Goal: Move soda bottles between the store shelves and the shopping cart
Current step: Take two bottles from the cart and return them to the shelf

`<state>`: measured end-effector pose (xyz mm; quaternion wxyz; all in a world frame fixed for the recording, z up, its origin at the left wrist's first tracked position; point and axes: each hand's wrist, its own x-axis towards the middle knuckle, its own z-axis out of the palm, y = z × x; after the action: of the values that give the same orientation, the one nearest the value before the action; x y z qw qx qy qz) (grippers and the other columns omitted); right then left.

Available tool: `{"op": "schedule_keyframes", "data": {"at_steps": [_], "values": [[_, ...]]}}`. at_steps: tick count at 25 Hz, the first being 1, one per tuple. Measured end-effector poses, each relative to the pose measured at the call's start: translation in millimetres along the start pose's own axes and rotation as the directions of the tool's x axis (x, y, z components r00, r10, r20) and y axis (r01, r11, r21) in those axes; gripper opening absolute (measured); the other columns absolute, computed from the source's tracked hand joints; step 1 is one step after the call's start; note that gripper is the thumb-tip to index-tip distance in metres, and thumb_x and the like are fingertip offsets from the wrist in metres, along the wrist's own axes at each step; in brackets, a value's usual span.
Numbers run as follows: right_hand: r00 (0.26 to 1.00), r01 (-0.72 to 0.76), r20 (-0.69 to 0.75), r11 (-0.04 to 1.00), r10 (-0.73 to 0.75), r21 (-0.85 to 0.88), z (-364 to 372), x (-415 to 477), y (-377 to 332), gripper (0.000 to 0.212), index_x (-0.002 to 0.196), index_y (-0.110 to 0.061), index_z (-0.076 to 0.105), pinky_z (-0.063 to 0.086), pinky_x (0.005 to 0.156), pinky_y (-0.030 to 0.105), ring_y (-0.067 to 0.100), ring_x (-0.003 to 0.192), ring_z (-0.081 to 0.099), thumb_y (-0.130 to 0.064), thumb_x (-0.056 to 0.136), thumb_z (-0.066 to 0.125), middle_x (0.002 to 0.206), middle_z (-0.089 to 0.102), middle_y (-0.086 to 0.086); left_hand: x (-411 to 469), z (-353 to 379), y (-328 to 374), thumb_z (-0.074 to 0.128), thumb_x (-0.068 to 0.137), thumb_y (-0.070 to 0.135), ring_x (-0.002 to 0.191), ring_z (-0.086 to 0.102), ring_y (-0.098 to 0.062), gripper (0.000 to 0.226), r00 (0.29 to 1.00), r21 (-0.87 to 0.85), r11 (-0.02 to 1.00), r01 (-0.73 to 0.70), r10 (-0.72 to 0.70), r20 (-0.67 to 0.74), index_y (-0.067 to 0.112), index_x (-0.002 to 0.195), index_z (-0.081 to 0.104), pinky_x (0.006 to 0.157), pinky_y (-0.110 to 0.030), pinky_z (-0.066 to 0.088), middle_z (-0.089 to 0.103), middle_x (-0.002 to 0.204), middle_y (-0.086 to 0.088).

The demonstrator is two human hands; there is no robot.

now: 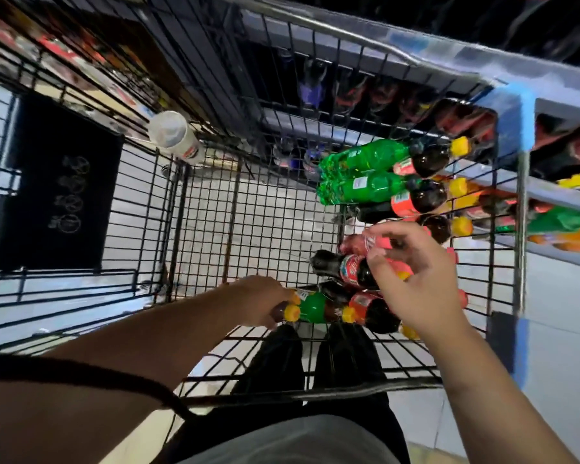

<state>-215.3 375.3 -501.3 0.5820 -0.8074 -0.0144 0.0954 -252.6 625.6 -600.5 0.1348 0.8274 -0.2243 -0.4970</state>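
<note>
1. The left hand (258, 301) is reaching down into the shopping cart (248, 212). Its fingers are curling round the neck end of a yellow-capped bottle (290, 312), which is lying on the wire floor with a small green bottle (312, 308) touching it.
2. The right hand (419, 283) is hovering with fingers spread and half bent over a red-labelled bottle (352, 269) of dark soda. Blur is hiding whether the fingertips are touching it.
3. Beyond the right hand's fingertips, a pair of green bottles (365, 155) is lying among more dark ones. The store shelves (549, 192) are standing to the right of that hand, well apart from the left.
4. The step appears to be lifting bottles out of the cart for the shelves. Doing it well likely means the following:
   - wrapping the right hand fully round the bottle's body before lifting;
   - raising each bottle straight up — the neighbours are round and could roll;
   - keeping the left hand's hold near the shoulder of the bottle, not on the cap alone.
5. The red labels are showing white script, too blurred to read, and the green bottles are carrying small pale patches, also unreadable. Far ahead of the left hand, a white cup (175, 137) is showing a red mark, and a black panel (64, 182) is bearing white round pictograms — no legible words.
</note>
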Motion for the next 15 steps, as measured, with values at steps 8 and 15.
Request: {"op": "schedule_keyframes", "data": {"at_steps": [8,15], "values": [[0.996,-0.072,-0.041,0.997,0.074,0.037,9,-10,5,0.030,0.104,-0.018,0.071,0.051,0.085,0.012,0.004,0.102,0.068,0.008,0.088,0.068,0.105,0.073,-0.004,-17,4,-15,0.058,0.101,0.032,0.114,0.053,-0.024,0.061,0.995,0.027,0.997,-0.067,0.069,-0.067,0.036,0.155,0.032,0.094,-0.037,0.044,0.050,0.125,-0.003],[0.992,-0.122,-0.014,0.990,0.123,0.069,8,-10,12,0.030,0.103,-0.021,0.070,0.051,0.082,0.010,0.000,0.103,0.066,0.005,0.089,0.068,0.102,0.071,-0.017,-71,-23,-23,0.076,0.089,0.022,0.108,0.057,0.000,0.042,0.924,-0.420,0.903,-0.095,-0.077,-0.375,0.045,0.121,0.063,0.098,-0.033,0.049,0.058,0.119,0.021]]}}
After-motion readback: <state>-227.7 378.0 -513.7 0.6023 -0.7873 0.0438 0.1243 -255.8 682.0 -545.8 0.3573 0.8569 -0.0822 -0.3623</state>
